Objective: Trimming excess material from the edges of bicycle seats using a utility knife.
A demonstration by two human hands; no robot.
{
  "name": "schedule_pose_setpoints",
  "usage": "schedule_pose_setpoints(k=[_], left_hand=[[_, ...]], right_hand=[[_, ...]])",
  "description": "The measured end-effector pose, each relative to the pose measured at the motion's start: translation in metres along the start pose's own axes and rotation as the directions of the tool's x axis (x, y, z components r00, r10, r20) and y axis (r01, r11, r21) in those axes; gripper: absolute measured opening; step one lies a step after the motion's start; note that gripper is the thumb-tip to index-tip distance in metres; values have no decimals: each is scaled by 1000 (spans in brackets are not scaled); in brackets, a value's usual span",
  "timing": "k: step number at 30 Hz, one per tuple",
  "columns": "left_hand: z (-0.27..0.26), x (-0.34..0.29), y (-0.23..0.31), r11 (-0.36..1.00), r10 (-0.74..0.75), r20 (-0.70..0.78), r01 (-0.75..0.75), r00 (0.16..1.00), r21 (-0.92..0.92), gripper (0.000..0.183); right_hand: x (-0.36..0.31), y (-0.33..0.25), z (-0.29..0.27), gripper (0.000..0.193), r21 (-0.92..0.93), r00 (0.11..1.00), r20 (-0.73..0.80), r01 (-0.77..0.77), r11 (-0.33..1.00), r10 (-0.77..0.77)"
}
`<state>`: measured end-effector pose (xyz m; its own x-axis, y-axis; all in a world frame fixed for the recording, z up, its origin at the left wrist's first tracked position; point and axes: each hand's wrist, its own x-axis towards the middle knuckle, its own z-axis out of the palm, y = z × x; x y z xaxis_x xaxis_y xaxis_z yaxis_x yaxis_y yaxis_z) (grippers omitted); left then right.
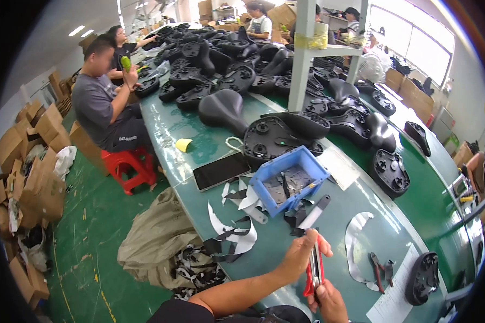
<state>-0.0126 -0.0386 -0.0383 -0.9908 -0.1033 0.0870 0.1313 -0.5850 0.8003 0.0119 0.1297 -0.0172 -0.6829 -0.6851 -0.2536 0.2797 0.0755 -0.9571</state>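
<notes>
A red utility knife (316, 266) with a silver metal channel stands steeply over the near edge of the table, held between both my hands. My left hand (300, 257) is closed round its upper part. Lower down, my right hand (330, 302) grips the other end. Just beyond lies a flat tool with a grey handle (314, 212), beside a blue plastic bin (264, 195) holding grey flat pieces. Black and white scrap strips (237, 237) are scattered to the left of my hands. To the right lie red-handled pliers (378, 271) and a curved white strip (352, 242).
Black bicycle saddles (221, 110) pile across the green table (167, 134). A black phone (221, 171) lies left of the bin. One saddle (423, 278) rests on paper at right. A post (302, 70) rises from the table. A seated person (99, 91) works at left.
</notes>
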Motion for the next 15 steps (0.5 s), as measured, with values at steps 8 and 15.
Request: schedule_pose_setpoints(k=[8,15], left_hand=[[-33,8,-8,929,-41,-46,55,998,367,55],[-59,-14,48,570,384,-76,-172,920,803,21]], right_hand=[[9,-21,-48,24,-164,901,-408,88,983,-149],[161,-81,-55,25,-764,752,-201,281,581,-628]])
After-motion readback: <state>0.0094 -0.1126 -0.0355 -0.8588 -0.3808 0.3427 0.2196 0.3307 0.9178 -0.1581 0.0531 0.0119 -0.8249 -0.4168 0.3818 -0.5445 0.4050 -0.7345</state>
